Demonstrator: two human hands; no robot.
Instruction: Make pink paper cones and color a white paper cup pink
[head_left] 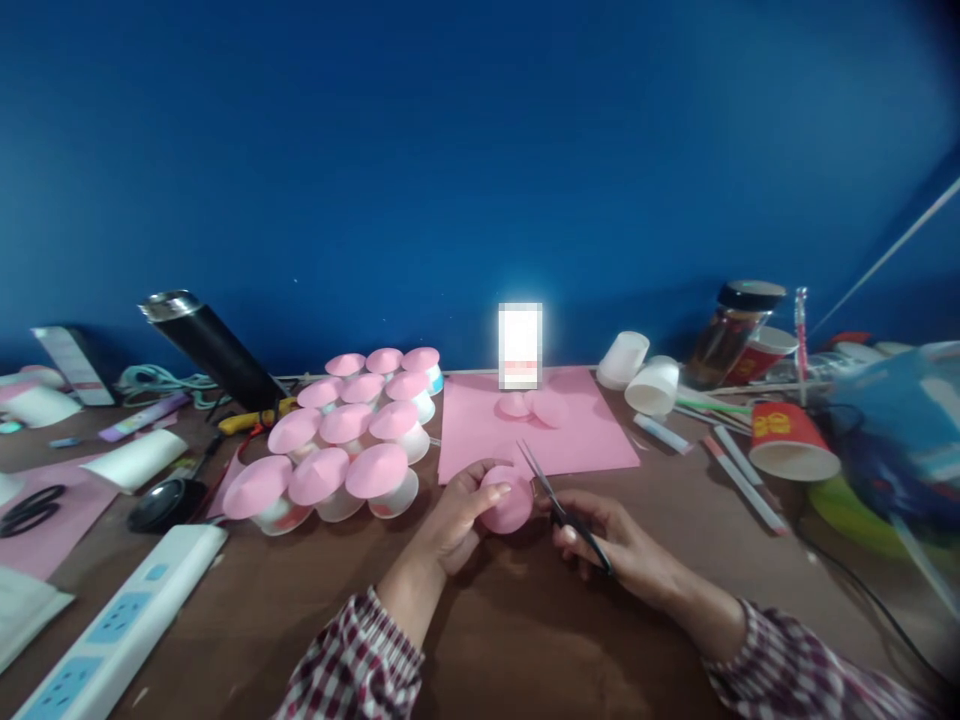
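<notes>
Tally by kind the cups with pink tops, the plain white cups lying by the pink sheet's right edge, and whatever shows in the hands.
Pink-topped cups: 12
Plain white cups: 2
Pink disc in the left hand: 1
Scissors in the right hand: 1
Total: 16

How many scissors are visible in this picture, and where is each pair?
2. One pair of scissors is in the right hand; another black-handled pair lies on pink paper at far left. More may be hidden.
</notes>
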